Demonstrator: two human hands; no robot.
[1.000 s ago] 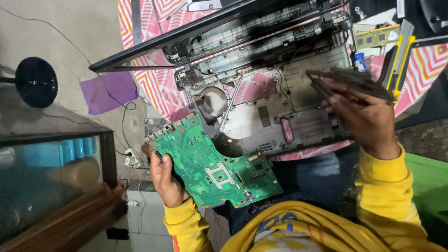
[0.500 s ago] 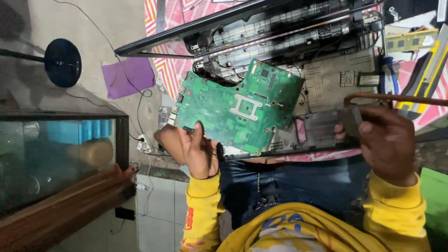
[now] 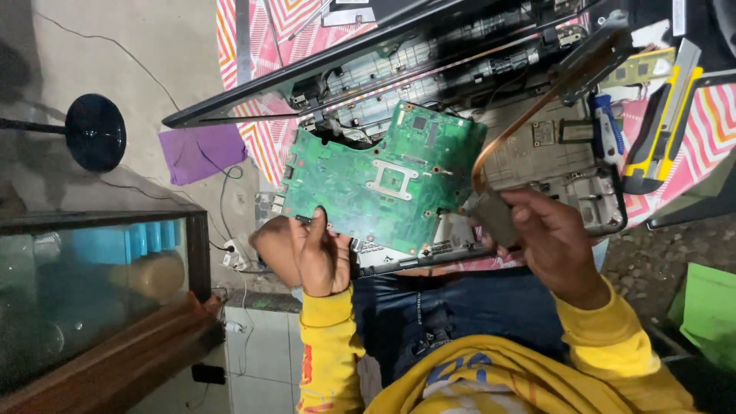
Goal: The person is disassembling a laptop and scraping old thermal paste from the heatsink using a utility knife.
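Note:
My left hand (image 3: 310, 257) grips the near edge of a green laptop circuit board (image 3: 383, 180) and holds it flat over the opened laptop base (image 3: 567, 165). My right hand (image 3: 548, 238) is closed on the grey metal block of a copper heat pipe (image 3: 517, 126). The pipe curves up and to the right, ending in a dark fin piece (image 3: 602, 50) above the laptop. The block sits just beside the board's right edge. Both arms wear yellow sleeves.
The laptop's lid (image 3: 322, 73) lies open on a red patterned cloth (image 3: 709, 126). A yellow utility knife (image 3: 663, 123) and a blue-handled tool (image 3: 608, 130) lie at the right. A purple cloth (image 3: 199, 149), a black round stand (image 3: 96, 132) and a glass tank (image 3: 92, 284) are at the left.
My left hand has carried the green board from my lap up over the laptop base. My right hand has swung the heat pipe upright and nearer the board.

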